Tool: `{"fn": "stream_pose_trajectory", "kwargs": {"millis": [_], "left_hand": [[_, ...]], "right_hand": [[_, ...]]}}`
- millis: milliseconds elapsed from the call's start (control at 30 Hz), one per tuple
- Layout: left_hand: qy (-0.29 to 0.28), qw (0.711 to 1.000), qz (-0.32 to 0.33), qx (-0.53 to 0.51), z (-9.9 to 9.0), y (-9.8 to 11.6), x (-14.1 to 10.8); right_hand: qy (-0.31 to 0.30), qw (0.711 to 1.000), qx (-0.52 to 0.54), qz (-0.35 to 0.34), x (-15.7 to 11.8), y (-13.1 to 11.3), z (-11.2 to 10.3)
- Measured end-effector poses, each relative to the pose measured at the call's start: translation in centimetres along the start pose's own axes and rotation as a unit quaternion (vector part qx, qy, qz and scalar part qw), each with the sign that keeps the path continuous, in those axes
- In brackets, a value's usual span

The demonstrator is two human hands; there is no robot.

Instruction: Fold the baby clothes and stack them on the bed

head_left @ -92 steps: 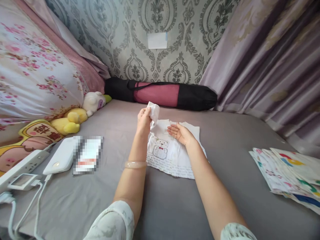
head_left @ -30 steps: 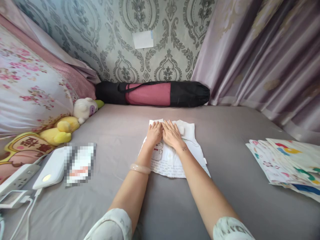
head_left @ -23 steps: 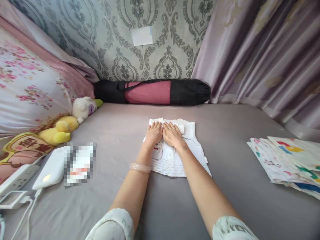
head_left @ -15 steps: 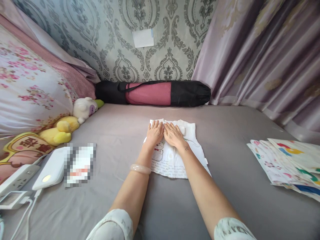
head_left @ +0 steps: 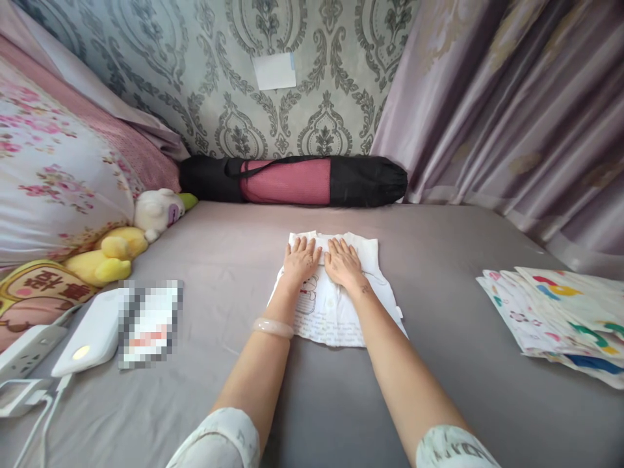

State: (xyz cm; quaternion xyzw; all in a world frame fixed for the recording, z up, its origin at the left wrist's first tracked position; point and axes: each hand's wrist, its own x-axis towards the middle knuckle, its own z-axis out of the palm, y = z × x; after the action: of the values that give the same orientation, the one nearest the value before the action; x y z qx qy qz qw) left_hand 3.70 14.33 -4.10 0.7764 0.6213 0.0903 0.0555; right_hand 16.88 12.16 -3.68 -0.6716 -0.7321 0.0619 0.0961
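A small white printed garment point(head_left: 341, 325) lies spread on the grey bed sheet point(head_left: 214, 279), in front of me. My left hand point(head_left: 301, 261) rests flat on its upper left part, fingers stretched out and pointing away. Flat on the upper middle of the cloth lies my right hand point(head_left: 343, 261), its fingers slightly spread. A narrow gap separates the two hands. Below them, a cartoon figure and rows of small print show on the fabric. The cloth under my palms is hidden.
Folded patterned cloths point(head_left: 560, 318) lie at the right. A black and pink rolled bag point(head_left: 287, 182) lies along the wall. At the left are plush toys point(head_left: 117, 250), a white power bank point(head_left: 92, 331), a power strip point(head_left: 32, 351) and a blurred packet point(head_left: 151, 325).
My hands have moved slightly apart on the garment, the right one a little to the right. The camera view has shifted slightly.
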Motion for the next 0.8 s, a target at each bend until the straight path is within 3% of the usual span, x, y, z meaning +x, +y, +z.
{"fn": "stream_pose_trajectory", "kwargs": {"millis": [133, 300, 500, 700, 800], "left_hand": [[0.017, 1.0, 0.003, -0.012, -0.4, -0.1, 0.0], [0.077, 0.996, -0.039, -0.008, -0.5, -1.0, 0.3], [-0.001, 0.997, -0.07, -0.03, 0.2, -1.6, 0.6], [-0.008, 0.996, -0.082, -0.032, -0.3, -1.6, 0.5], [-0.001, 0.997, -0.078, -0.01, -1.4, -0.8, 0.1]], "right_hand": [[-0.015, 1.0, 0.006, 0.003, -0.1, -0.1, -0.8], [0.0, 0.999, 0.002, 0.044, 0.1, 0.6, -1.3], [-0.016, 0.996, -0.005, 0.084, 0.2, 1.4, -0.7], [-0.037, 0.996, 0.006, 0.087, 0.1, 1.4, -1.0], [-0.078, 0.993, 0.012, 0.092, 0.7, 1.4, -1.7]]}}
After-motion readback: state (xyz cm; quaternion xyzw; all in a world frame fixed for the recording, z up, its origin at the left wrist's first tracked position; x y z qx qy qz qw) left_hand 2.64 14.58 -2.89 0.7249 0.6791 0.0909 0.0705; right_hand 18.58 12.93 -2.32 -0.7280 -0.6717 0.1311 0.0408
